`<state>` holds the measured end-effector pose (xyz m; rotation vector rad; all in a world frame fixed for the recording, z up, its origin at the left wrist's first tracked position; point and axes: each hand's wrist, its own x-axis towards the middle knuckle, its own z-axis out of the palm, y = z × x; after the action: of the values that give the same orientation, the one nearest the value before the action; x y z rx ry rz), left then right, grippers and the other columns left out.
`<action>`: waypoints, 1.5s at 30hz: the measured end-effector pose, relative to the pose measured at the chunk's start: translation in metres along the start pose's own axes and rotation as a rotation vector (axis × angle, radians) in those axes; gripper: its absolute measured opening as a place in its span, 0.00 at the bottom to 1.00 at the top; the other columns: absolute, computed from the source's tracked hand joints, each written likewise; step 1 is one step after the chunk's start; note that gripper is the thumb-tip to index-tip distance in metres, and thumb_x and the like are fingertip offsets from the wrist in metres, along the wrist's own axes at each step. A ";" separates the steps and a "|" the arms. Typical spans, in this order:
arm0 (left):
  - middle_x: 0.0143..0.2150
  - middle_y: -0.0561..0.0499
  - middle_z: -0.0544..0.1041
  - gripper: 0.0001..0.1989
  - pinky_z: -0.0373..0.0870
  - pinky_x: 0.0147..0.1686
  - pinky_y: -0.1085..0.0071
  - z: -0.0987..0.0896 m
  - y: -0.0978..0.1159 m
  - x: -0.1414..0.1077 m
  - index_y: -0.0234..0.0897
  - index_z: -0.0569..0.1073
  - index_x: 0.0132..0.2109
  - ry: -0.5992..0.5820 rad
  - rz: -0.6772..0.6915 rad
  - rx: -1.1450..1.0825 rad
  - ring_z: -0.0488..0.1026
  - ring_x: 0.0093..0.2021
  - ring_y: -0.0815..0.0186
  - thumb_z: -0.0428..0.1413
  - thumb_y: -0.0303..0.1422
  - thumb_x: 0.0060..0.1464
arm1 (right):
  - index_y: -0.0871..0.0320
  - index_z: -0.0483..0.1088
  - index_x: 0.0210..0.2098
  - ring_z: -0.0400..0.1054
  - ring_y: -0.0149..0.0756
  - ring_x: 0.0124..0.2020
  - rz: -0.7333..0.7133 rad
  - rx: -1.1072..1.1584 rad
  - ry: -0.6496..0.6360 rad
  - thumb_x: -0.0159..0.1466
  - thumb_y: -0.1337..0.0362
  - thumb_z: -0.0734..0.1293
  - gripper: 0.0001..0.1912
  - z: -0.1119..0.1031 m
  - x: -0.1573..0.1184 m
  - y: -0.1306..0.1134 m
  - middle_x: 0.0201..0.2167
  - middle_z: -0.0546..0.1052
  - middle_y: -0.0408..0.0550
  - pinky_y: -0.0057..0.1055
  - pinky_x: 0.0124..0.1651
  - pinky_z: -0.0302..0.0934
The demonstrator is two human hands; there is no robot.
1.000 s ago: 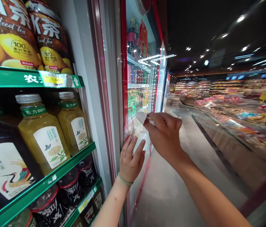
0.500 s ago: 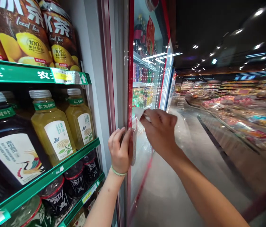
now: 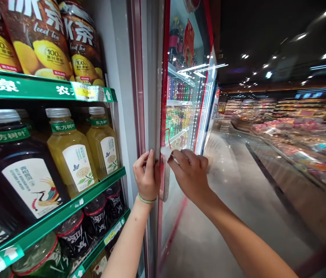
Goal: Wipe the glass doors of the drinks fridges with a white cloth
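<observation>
My left hand (image 3: 145,175), with a pale green band at the wrist, is closed on the edge of the open fridge door (image 3: 165,112). Its fingers curl over the grey frame just above the door handle (image 3: 165,191), and the fingertips are partly hidden. My right hand (image 3: 190,173) is pinched around a crumpled white tissue (image 3: 166,152). The tissue is at the red-edged side of the door, close to my left fingers. Whether it presses on the door I cannot tell.
Green-fronted shelves (image 3: 93,193) on the left hold iced tea bottles (image 3: 49,46), a dark tea bottle (image 3: 21,170) and yellow tea bottles (image 3: 71,154). Another drinks fridge (image 3: 190,77) shows through the door glass. A grey floor (image 3: 223,216) and goods displays (image 3: 304,139) lie to the right.
My right hand has moved down and left with the tissue, closer to the door edge and my left hand. My left hand has stayed on the door. The view has shifted slightly left.
</observation>
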<state>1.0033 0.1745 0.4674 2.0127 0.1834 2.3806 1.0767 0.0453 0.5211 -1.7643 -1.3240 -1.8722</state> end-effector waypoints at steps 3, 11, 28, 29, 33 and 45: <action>0.57 0.40 0.72 0.29 0.72 0.56 0.61 0.000 -0.001 -0.001 0.44 0.62 0.71 -0.008 0.004 -0.008 0.71 0.59 0.57 0.54 0.28 0.66 | 0.50 0.75 0.40 0.65 0.35 0.50 0.064 -0.003 -0.005 0.66 0.74 0.67 0.12 -0.004 -0.009 0.002 0.45 0.79 0.42 0.38 0.47 0.46; 0.59 0.40 0.71 0.29 0.73 0.52 0.63 -0.001 -0.002 -0.011 0.45 0.61 0.72 -0.020 0.009 0.009 0.71 0.59 0.57 0.53 0.27 0.67 | 0.49 0.75 0.41 0.63 0.36 0.52 0.064 -0.007 -0.024 0.65 0.73 0.67 0.11 0.000 -0.017 -0.010 0.46 0.78 0.43 0.38 0.48 0.46; 0.52 0.44 0.70 0.14 0.75 0.50 0.63 -0.001 -0.003 -0.017 0.40 0.75 0.54 0.028 -0.036 -0.019 0.72 0.53 0.62 0.57 0.26 0.63 | 0.50 0.75 0.37 0.64 0.38 0.49 0.274 -0.072 0.078 0.63 0.78 0.65 0.15 -0.010 -0.033 0.010 0.41 0.78 0.44 0.38 0.46 0.44; 0.52 0.44 0.69 0.13 0.74 0.48 0.64 -0.001 -0.004 -0.018 0.40 0.76 0.53 0.020 -0.035 -0.030 0.71 0.52 0.62 0.57 0.25 0.63 | 0.49 0.75 0.38 0.63 0.39 0.50 0.270 -0.075 0.076 0.64 0.76 0.66 0.14 -0.010 -0.031 0.009 0.42 0.79 0.44 0.39 0.46 0.45; 0.54 0.44 0.66 0.13 0.72 0.44 0.67 -0.003 -0.004 -0.017 0.41 0.80 0.49 -0.036 -0.015 -0.042 0.70 0.51 0.63 0.55 0.24 0.63 | 0.49 0.76 0.39 0.64 0.35 0.50 0.072 0.008 -0.017 0.65 0.73 0.68 0.11 -0.010 -0.037 0.000 0.45 0.79 0.42 0.38 0.47 0.46; 0.55 0.44 0.66 0.12 0.71 0.47 0.66 -0.007 0.000 -0.018 0.41 0.81 0.48 -0.058 -0.060 -0.043 0.70 0.51 0.63 0.55 0.25 0.64 | 0.48 0.76 0.39 0.64 0.33 0.50 0.101 -0.002 0.007 0.65 0.72 0.68 0.11 -0.010 -0.053 0.000 0.44 0.78 0.42 0.37 0.47 0.46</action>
<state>0.9998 0.1722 0.4486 2.0242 0.1871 2.2675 1.0827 0.0166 0.4755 -1.7883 -1.2077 -1.8244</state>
